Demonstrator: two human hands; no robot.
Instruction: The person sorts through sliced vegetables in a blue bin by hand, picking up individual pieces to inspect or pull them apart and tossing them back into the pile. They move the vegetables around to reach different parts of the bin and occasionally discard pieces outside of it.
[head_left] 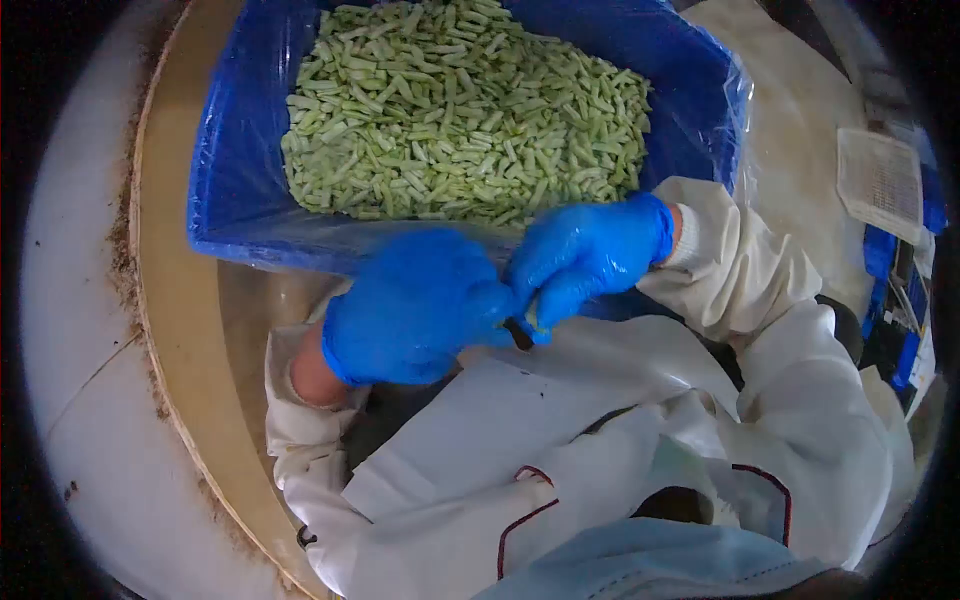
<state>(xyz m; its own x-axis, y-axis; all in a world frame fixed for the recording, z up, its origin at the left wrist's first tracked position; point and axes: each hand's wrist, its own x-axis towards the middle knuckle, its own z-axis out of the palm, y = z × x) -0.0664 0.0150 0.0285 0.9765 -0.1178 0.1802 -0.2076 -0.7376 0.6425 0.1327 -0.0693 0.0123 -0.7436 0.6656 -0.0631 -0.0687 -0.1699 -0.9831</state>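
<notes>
A blue crate (225,185) lined with clear plastic holds a heap of pale green cut vegetable pieces (470,110). In front of its near wall, my two blue-gloved hands meet. My left hand (410,305) is curled closed and blurred, and what its fingers hold, if anything, is hidden. My right hand (590,250) is closed, thumb against fingers, pinching a small pale green vegetable piece (534,316) that is mostly covered by the glove. The fingertips of both hands touch or nearly touch there.
A curved tan edge (180,260) with brown grime runs down the left, beside a whitish surface (80,300). At the right stand a white perforated basket (880,180) and blue items (880,260). My white apron (480,430) lies below my hands.
</notes>
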